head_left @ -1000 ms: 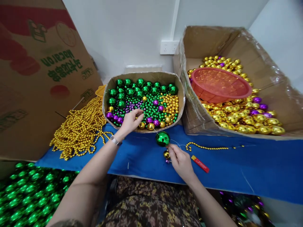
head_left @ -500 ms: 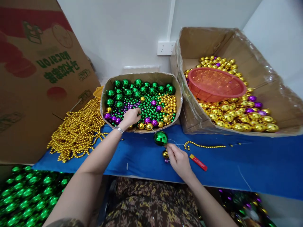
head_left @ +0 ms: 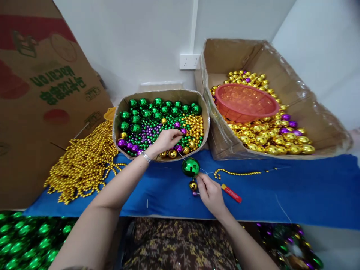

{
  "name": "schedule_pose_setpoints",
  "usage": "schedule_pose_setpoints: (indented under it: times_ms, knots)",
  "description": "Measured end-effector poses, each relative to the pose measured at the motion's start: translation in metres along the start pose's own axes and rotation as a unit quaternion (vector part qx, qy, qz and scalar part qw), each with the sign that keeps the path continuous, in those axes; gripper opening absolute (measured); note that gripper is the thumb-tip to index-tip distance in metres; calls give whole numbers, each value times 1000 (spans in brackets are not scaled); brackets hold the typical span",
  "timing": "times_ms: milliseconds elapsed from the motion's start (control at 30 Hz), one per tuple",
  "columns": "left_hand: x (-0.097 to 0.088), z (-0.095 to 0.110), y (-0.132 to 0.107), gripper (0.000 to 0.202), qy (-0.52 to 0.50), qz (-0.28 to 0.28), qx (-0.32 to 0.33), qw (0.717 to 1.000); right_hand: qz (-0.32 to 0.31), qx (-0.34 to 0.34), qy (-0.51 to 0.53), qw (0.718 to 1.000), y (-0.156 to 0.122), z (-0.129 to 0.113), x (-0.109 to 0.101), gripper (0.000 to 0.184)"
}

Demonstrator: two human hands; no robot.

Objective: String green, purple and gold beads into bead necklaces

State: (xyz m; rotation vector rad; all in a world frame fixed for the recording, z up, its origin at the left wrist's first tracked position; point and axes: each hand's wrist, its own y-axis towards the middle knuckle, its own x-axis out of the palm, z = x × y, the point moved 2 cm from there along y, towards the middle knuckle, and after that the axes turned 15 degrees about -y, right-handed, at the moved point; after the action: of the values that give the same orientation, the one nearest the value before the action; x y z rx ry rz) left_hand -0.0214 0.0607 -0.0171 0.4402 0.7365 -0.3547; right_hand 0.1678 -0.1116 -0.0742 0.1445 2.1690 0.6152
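My left hand [head_left: 167, 140] reaches into the smaller cardboard box [head_left: 206, 123]. Its thumb and fingers are pinched at a shiny purple bead [head_left: 183, 131] among the small beads. Over the table's front, my right hand [head_left: 210, 193] is closed on a thin string beside a large green bead [head_left: 191, 167]. A fine straight tip sticks out of that bead toward the box; whether it is needle or string I cannot tell. Under it hang a gold bead [head_left: 193, 185] and a tiny purple bead [head_left: 194, 194]. A gold bead strand [head_left: 239, 173] lies to the right.
A red-and-yellow cutter-like tool [head_left: 232, 193] lies on the blue cloth [head_left: 168, 191]. Gold bead strands [head_left: 81, 161] are heaped at left. A bigger carton [head_left: 233, 56] holds gold and purple beads and a red basket [head_left: 247, 114]. Green balls [head_left: 30, 240] sit below the table.
My left hand has moved right across the box, from the small purple and green beads to the larger purple bead. My right hand still holds the string by the green bead. The view has shifted slightly.
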Motion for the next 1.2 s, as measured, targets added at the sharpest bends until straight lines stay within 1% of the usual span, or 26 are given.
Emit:
schedule_pose_setpoints:
  times_ms: [67, 133, 200, 267, 333, 433, 567, 600, 633, 667, 700, 733, 767, 800, 833, 867, 900, 933, 1000, 1067, 1200]
  knots:
    - [20, 10, 19, 22, 52, -64, 27, 996, 14, 7, -3, 1000, -1, 0, -3, 20]
    - [37, 14, 39, 24, 132, -92, 20, 987, 24, 9, -5, 1000, -1, 0, -5, 20]
    - [50, 15, 57, 27, 180, -92, 0, 979, 26, 10, -4, 1000, -1, 1, -8, 21]
    - [57, 14, 69, 29, 187, -85, -8, 979, 26, 17, -2, 1000, -1, 3, -9, 22]
    - [61, 13, 76, 30, 182, -79, -9, 980, 26, 23, 0, 999, -1, 5, -11, 21]
    - [60, 13, 78, 30, 168, -62, -16, 984, 30, 24, 1, 999, -2, 8, -12, 18]
    - [47, 16, 65, 25, 132, -33, -30, 990, 38, 26, 2, 999, -2, 12, -15, 18]
    - [41, 18, 58, 24, 86, -18, -37, 995, 40, 28, 1, 999, -2, 12, -16, 18]
    - [35, 20, 50, 24, 4, 2, -48, 999, 40, 30, -1, 999, -2, 13, -17, 18]
    - [29, 22, 39, 24, -108, 26, -64, 992, 38, 31, -3, 999, -2, 14, -18, 18]
    - [24, 24, 27, 24, -252, 48, -84, 963, 34, 30, -5, 999, -1, 14, -18, 18]
    - [20, 26, 14, 24, -383, 62, -103, 916, 29, 27, -7, 999, -1, 14, -19, 18]
    - [18, 28, 1, 24, -484, 69, -123, 864, 25, 22, -8, 999, -1, 14, -18, 18]
    - [16, 30, -13, 25, -554, 68, -140, 818, 23, 17, -10, 1000, -1, 14, -18, 18]
    - [15, 32, -25, 25, -602, 67, -155, 781, 22, 10, -13, 1000, -1, 13, -16, 19]
    - [15, 34, -37, 24, -634, 66, -169, 752, 23, 3, -16, 1000, -1, 13, -15, 19]
    - [15, 36, -47, 24, -655, 67, -180, 731, 23, -4, -20, 1000, -2, 12, -13, 19]
    - [15, 37, -55, 24, -668, 70, -189, 717, 22, -10, -24, 999, -2, 10, -11, 20]
    - [16, 37, -67, 23, -678, 81, -199, 703, 20, -19, -30, 999, -3, 8, -8, 21]
    - [17, 35, -75, 23, -675, 88, -200, 705, 17, -25, -36, 999, -4, 7, -5, 21]
    - [17, 31, -82, 24, -656, 89, -188, 726, 9, -37, -49, 998, -5, 8, -1, 21]
